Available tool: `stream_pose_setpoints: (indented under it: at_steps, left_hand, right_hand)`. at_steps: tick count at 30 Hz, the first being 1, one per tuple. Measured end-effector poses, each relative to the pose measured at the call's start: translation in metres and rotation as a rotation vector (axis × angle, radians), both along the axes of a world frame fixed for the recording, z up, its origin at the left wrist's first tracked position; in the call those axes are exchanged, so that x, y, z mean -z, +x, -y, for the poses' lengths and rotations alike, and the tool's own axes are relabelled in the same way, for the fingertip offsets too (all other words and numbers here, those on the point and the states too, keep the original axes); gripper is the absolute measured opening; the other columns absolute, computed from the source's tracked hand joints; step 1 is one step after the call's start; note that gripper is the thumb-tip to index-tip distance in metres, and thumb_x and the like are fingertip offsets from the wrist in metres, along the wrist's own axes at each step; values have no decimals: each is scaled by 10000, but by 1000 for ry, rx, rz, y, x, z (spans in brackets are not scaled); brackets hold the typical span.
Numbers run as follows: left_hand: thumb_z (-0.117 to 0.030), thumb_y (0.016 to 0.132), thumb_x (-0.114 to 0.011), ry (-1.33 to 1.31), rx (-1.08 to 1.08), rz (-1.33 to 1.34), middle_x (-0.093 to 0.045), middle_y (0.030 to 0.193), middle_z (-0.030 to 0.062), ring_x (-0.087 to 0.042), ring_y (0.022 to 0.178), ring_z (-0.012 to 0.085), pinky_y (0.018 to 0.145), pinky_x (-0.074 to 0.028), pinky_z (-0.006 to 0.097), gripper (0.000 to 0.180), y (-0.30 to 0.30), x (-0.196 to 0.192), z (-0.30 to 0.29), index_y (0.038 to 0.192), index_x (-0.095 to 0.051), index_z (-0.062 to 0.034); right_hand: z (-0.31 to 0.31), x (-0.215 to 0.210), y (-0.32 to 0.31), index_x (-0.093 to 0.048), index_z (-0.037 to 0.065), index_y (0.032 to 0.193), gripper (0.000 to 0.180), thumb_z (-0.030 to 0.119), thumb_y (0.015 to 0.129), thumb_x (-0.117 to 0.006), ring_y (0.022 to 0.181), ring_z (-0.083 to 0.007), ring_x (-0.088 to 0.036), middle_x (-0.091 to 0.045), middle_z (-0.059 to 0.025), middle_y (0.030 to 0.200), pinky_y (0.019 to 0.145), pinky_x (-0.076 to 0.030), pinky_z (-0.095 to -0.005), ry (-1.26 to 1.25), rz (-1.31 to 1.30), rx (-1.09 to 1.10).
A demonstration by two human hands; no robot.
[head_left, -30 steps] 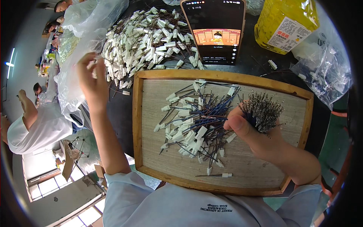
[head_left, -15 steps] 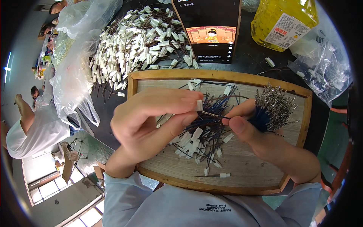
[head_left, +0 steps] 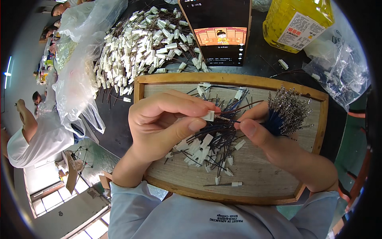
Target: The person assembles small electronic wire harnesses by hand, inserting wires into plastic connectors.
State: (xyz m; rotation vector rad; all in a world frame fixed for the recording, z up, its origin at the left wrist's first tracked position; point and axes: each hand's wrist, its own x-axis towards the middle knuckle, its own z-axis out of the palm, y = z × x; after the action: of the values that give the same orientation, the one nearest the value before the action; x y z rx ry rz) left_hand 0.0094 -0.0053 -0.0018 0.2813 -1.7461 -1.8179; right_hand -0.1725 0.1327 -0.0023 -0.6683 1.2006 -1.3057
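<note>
A dark tabletop spreads out around and beyond the grip. Far left of the grip, past the tabletop's edge, lies a grey floor with bright windows low down and a strip light higher up.

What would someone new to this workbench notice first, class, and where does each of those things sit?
At the centre, the left hand pinches a small white connector facing the right hand, which grips a bundle of blue wires with metal tips. Both hover over a wooden tray strewn with loose wired connectors. Behind the tray lie a big heap of white connectors, a phone with a lit screen and a yellow bottle.
</note>
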Motion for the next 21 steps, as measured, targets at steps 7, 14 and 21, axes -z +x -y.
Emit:
stream_pose_setpoints:
  at_steps: [7, 14, 21]
  left_hand:
    - [28, 782, -653, -163, 2, 60, -633, 965, 205, -652, 880, 352, 778, -551, 452, 116, 0, -6, 0, 881, -592, 24]
    - [46, 784, -642, -310, -20, 78, -633, 954, 198, -656, 865, 340, 769, -558, 445, 118, 1, -5, 0, 892, -598, 27]
    - [33, 793, -643, -262, -49, 78, -632, 948, 185, -657, 867, 328, 764, -561, 435, 104, 1, -5, -1, 887, -598, 24]
  right_hand:
    - [-1, 3, 3, -659, -12, 870, 127, 112, 846, -665, 718, -49, -580, -648, -23, 780, 653, -482, -191, 16, -54, -9]
    - [-1, 5, -2, -661, -19, 860, 108, 86, 835, -662, 697, -61, -589, -657, -43, 777, 620, -478, -194, -16, 150, 3]
    - [-1, 5, -1, -662, -15, 846, 107, 87, 818, -678, 682, -57, -581, -653, -40, 761, 612, -467, -188, -3, 132, 3]
